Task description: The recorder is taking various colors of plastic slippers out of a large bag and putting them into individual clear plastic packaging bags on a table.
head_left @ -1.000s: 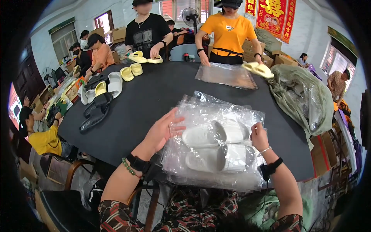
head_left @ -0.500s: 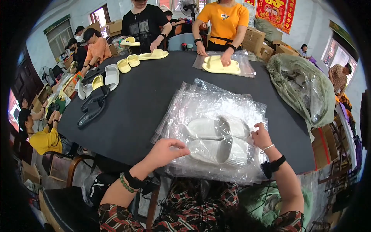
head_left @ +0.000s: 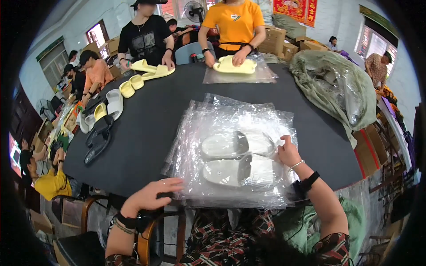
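Round and dark, the big table (head_left: 146, 128) is filling a crowded workroom, and the person is sitting at its near edge. Nearest, the left hand (head_left: 148, 197) is resting at the table rim with fingers spread flat and holding nothing, just left of the stack of clear plastic bags (head_left: 230, 119). Just right of those fingers, a pair of pale grey slippers (head_left: 237, 157) is lying side by side inside the top bag, long axes running left to right across the person, the wider ends seeming to point toward the left hand. At the right end of the pair, the right hand (head_left: 288, 153) is pressing on the bag, fingers curled and seemingly pinching the film; whether they are truly gripping it cannot be told.

To do this well, I judge the right fingers should be keeping the bag mouth taut while the left palm is flattening the film, so the pair is staying parallel and square.

Farther left of the left fingers, black, white and yellow slippers (head_left: 104, 117) are lining the rim. Well beyond the right fingers, a green sack (head_left: 335, 86) is slumping, and across the table a person in orange (head_left: 233, 26) is bagging a yellow slipper (head_left: 233, 66).
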Demonstrator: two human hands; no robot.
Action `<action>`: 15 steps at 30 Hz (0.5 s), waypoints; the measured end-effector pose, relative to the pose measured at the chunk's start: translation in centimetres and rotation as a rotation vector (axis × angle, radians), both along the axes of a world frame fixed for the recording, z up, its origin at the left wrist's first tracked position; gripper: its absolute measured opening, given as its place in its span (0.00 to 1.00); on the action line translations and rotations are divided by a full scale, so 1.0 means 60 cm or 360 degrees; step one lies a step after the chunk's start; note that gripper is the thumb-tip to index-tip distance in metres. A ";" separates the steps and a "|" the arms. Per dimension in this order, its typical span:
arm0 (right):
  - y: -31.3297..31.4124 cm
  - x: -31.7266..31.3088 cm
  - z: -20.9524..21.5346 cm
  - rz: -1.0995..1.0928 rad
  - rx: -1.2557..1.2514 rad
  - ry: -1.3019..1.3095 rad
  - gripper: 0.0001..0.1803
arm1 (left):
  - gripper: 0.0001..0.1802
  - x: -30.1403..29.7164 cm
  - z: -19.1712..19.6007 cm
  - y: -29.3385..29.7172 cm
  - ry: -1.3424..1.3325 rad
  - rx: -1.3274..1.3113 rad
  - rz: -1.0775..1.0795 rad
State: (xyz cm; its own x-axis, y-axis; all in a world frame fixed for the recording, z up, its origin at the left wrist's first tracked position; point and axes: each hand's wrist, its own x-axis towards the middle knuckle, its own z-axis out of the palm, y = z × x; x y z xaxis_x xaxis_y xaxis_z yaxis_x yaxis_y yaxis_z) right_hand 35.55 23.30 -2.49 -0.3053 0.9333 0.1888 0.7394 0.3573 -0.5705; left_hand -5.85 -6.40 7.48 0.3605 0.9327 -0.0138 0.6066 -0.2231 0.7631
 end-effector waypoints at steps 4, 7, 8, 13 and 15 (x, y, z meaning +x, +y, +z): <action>-0.038 0.006 0.060 0.0036 -0.0202 0.0062 0.26 | 0.29 -0.023 0.025 0.063 -0.0039 -0.0256 0.0455; -0.061 0.025 0.076 0.0043 0.0041 -0.0092 0.29 | 0.25 -0.007 0.001 0.107 0.0504 0.0341 0.0082; -0.069 0.033 0.078 0.0085 -0.0126 -0.0097 0.29 | 0.26 -0.002 -0.008 0.121 0.0678 0.0344 -0.0052; -0.113 0.039 0.121 0.0163 -0.0935 0.0146 0.32 | 0.45 0.038 -0.024 0.173 0.0851 0.0659 -0.0463; -0.113 0.051 0.101 0.0160 -0.0935 0.0192 0.32 | 0.48 0.040 -0.030 0.187 0.0602 0.0365 -0.0347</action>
